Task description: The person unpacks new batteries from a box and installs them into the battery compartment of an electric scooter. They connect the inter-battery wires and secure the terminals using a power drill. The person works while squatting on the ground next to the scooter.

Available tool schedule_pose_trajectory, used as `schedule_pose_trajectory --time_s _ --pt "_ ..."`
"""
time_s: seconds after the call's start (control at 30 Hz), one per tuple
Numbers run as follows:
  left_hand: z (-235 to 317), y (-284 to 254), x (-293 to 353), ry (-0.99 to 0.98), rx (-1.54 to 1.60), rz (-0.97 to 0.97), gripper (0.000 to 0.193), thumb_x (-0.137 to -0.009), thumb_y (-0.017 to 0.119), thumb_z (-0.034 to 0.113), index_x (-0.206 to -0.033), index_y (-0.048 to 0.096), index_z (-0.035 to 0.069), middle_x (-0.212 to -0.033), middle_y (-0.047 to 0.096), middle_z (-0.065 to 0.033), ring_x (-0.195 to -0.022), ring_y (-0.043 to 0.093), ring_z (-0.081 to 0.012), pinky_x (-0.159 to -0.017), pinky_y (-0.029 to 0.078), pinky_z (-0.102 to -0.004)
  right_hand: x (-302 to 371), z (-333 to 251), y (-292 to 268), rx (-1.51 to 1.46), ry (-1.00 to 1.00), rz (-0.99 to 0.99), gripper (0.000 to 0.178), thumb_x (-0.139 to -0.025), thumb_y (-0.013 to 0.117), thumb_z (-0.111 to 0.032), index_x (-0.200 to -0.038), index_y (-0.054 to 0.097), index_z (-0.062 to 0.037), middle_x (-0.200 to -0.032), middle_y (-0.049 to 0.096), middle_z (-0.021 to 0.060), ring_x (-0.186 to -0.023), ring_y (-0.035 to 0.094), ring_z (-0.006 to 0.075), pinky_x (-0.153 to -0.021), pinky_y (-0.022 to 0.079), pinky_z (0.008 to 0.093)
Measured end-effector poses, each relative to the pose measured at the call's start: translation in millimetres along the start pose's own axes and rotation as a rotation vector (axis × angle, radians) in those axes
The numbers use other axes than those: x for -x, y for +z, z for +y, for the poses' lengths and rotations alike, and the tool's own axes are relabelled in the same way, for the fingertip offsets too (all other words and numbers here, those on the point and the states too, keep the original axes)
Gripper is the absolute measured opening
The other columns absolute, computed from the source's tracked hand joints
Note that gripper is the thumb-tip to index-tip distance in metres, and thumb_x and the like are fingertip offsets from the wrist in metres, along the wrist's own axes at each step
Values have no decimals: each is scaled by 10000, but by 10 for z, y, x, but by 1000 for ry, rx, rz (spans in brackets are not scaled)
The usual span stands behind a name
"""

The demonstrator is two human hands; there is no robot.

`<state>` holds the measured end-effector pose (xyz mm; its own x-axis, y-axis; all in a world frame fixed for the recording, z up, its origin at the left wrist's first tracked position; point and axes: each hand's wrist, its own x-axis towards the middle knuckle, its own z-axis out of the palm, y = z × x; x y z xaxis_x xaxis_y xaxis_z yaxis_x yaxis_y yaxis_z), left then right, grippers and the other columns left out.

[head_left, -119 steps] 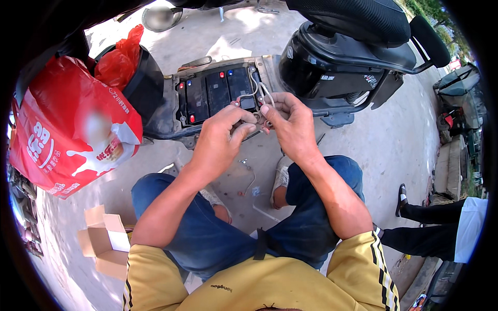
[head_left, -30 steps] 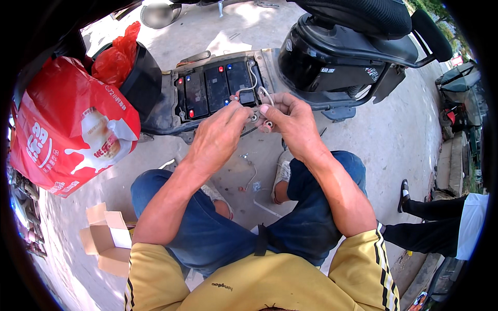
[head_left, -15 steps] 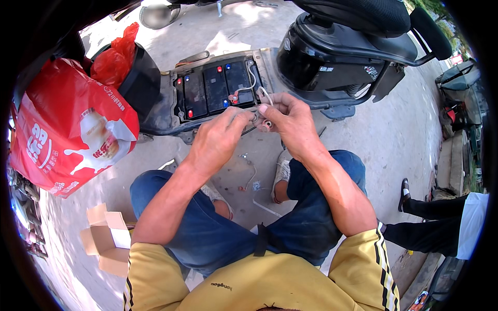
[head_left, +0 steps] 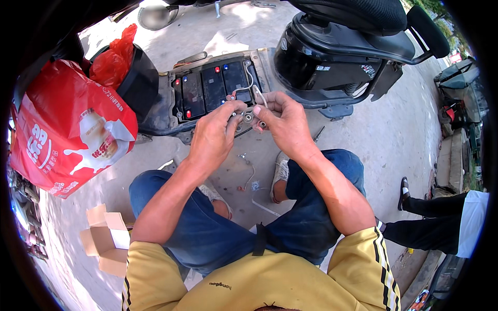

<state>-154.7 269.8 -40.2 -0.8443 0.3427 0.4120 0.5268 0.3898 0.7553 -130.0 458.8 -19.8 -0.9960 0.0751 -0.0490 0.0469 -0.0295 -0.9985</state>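
Over the near edge of the battery bay, my right hand (head_left: 285,122) pinches a grey cable (head_left: 263,98). A round metal ring terminal (head_left: 248,118) and a reddish cable end with a metal eye (head_left: 262,124) show at its fingertips. My left hand (head_left: 215,129) is just left of them, thumb and forefinger closed on a small metal piece (head_left: 234,113), perhaps a screw. Behind the hands, black batteries (head_left: 211,83) with red and blue terminal caps sit side by side in the scooter's floor. Another grey wire (head_left: 251,78) runs across the right-hand battery.
A red printed bag (head_left: 67,129) stands at left beside a black bin (head_left: 140,78). The scooter seat (head_left: 358,41) overhangs at upper right. An open cardboard box (head_left: 106,238) lies lower left. A screwdriver-like tool (head_left: 319,133) and a loose wire (head_left: 250,176) lie on the ground. Another person's legs (head_left: 430,228) are at right.
My left hand has drawn back slightly left from the cable, and the ring terminal now shows between the hands. My right hand keeps hold of the cable.
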Motion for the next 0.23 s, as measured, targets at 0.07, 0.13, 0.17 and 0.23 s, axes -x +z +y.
schedule_pose_trajectory --time_s 0.07,0.13,0.17,0.23 --pt "-36 -17 1 12 -13 -28 176 -985 684 -56 -1151 713 -9 -1005 758 -161 -882 757 -265 -792 583 -363 -6 8 0 -5 -3 -3 131 -1033 676 3 -1136 644 77 -854 708 83 -715 671 112 -628 545 274" --pt "-37 -25 -3 13 -12 -33 177 -983 683 -59 -1149 719 -11 -1016 758 -157 -889 756 -260 -792 582 -360 -11 25 -9 -6 -3 -7 134 -1033 677 3 -1138 643 78 -855 709 84 -714 671 112 -630 547 276" --pt "-15 -32 -9 8 -5 -22 177 -983 683 -61 -1149 723 -12 -1024 758 -155 -893 756 -259 -792 582 -359 -17 26 -7 2 -7 0 135 -1035 676 1 -1141 644 76 -859 711 86 -712 671 114 -631 549 278" --pt "22 -70 -23 32 -18 -22 191 -993 677 -50 -1171 731 -8 -1058 756 -157 -903 755 -254 -792 582 -361 -21 11 -4 16 -16 19 137 -1038 675 -3 -1147 645 73 -867 714 90 -709 670 116 -632 553 282"
